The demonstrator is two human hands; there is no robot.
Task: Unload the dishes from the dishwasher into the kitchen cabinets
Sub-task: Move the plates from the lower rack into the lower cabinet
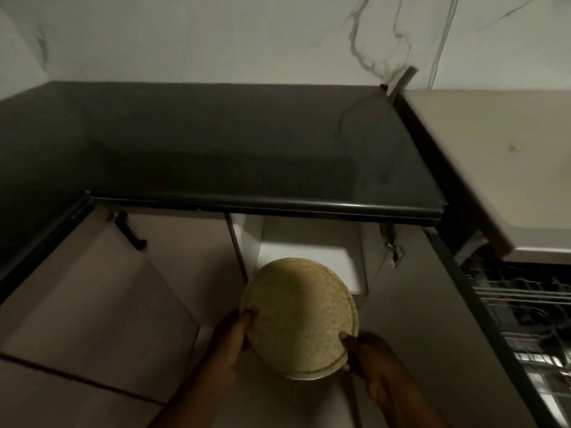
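Both hands held a round, pale speckled plate [301, 319] in front of an open lower cabinet [309, 251], just below the edge of the dark countertop [231, 143]. The left hand [238, 332] gripped the plate's left rim, its thumb lying on the upper face and the fingers curled under the edge. The right hand [367, 353] gripped the lower right rim in the same way, thumb on top near the raised border; a thin dark object also seemed to run down from this hand, but it was too blurred to tell what it was. The plate was tilted, its far edge toward the cabinet opening and overlapping the front of the white shelf [312, 257] inside; whether it touched the shelf could not be told. The cabinet's door [398, 304] stood swung open to the right of the plate, with a metal hinge [392, 247] near its top, under the countertop. To the left of the plate were closed beige cabinet fronts, one with a black handle [129, 231]. Far right of the countertop, the dishwasher [525, 319] stood open, its wire rack showing under a light-coloured panel. Behind the countertop rose a white marbled wall [247, 38].
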